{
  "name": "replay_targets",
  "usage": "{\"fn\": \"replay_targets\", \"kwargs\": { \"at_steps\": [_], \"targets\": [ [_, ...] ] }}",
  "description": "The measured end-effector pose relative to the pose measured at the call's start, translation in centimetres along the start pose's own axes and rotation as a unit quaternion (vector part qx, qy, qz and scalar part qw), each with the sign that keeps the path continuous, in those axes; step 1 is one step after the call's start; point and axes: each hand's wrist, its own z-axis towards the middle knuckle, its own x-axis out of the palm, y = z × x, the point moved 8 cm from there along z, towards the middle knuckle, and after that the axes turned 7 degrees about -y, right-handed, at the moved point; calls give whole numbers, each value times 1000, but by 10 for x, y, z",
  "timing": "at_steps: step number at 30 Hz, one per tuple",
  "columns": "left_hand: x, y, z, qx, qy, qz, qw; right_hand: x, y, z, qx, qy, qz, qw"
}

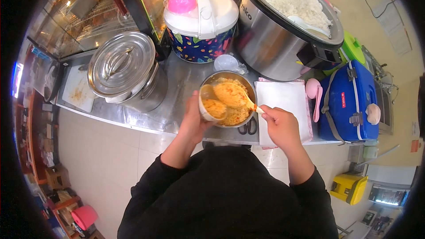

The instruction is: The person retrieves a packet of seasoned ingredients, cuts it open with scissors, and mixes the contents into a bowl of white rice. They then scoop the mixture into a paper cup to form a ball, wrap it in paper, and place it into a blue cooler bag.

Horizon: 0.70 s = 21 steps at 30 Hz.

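Observation:
My left hand (192, 119) holds a small white bowl (206, 114), tilted, with orange seasoned rice (213, 108) inside. It is over the left rim of a round steel bowl (212, 79) that also contains orange rice (234, 116). In my right hand (280, 124) is the handle of a rice paddle (255, 107), heaped with the same rice (229, 94). The heaped paddle is above the steel bowl, close to the small bowl's mouth. Black scissor handles (248, 126) show beside the steel bowl, their blades hidden.
A lidded steel pot (149, 89) stands left on the steel counter (179, 99). Behind are a patterned rice container (199, 48) and a large cooker (265, 46) of white rice (292, 3). White paper sheets (280, 96), a pink ladle (315, 96) and a blue cooler box (348, 103) are right.

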Motion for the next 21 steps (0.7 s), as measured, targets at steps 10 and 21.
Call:
{"fn": "replay_targets", "kwargs": {
  "at_steps": [10, 21],
  "targets": [
    [28, 18, 6, -64, 25, -55, 996, 17, 60, -35, -361, -23, -247, 899],
    [29, -5, 1, -54, 73, -20, 996, 10, 43, -26, -251, 10, -162, 954]
  ]
}}
